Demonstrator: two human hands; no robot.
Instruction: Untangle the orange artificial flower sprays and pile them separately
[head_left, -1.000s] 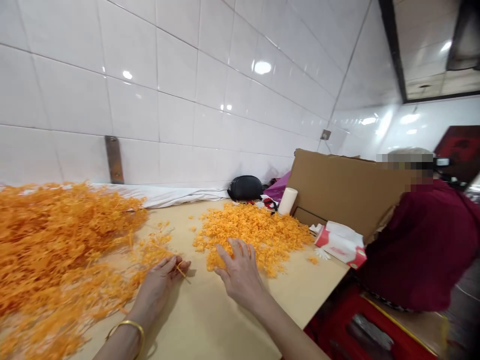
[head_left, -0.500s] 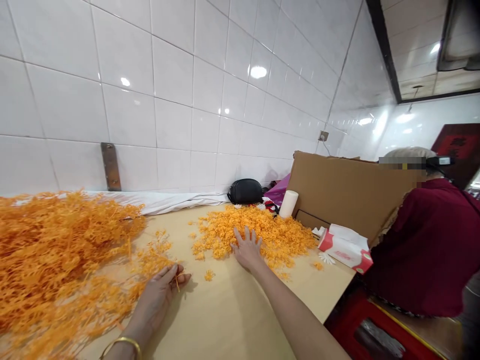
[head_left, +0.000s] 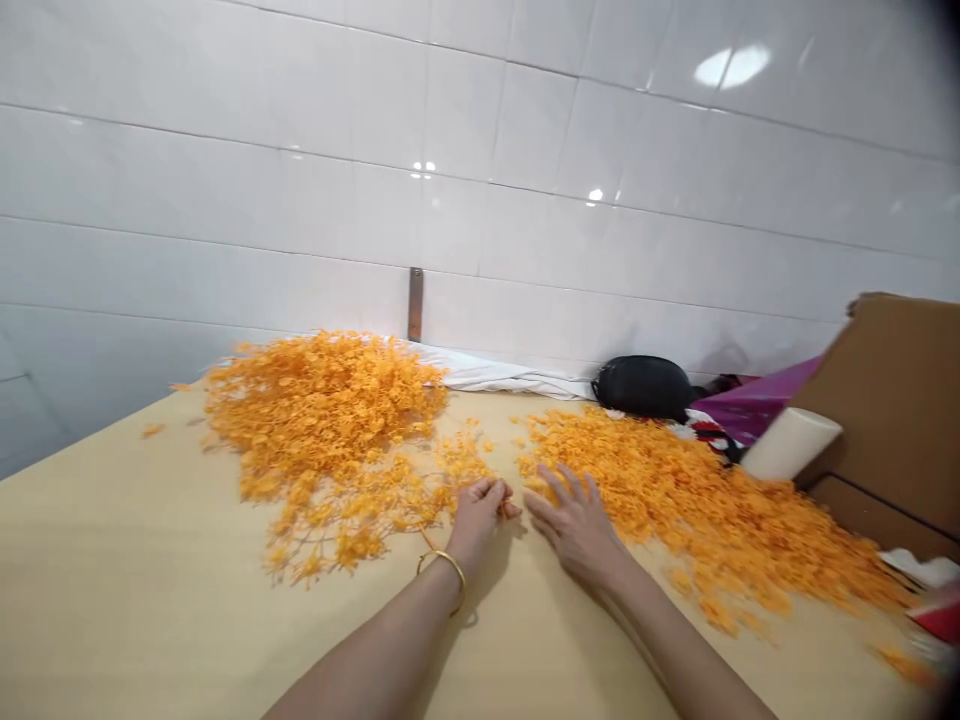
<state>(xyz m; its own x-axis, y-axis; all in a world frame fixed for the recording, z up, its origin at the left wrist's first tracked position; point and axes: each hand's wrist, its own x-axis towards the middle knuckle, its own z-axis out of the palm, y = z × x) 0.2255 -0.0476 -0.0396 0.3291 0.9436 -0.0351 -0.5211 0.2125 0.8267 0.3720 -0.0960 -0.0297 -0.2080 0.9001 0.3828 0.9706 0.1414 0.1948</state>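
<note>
My left hand, with a gold bangle at the wrist, is closed at mid-table. A bit of orange shows at its fingertips, the stem of an orange plastic sprig, partly hidden by the fingers. Beside it, my right hand has its fingers stretched out and apart, at the near left edge of a heap of small orange plastic pieces. A larger pile of branching orange sprigs lies to the left, its loose ends reaching toward my left hand.
Along the tiled wall lie a white cloth and a black pouch. At the right are a purple bag, a white roll and a cardboard box. The yellowish tabletop ends at the left.
My view has swung left, so the co-worker is out of sight. My right hand has drawn back from the right heap toward my left hand, which stays closed.
</note>
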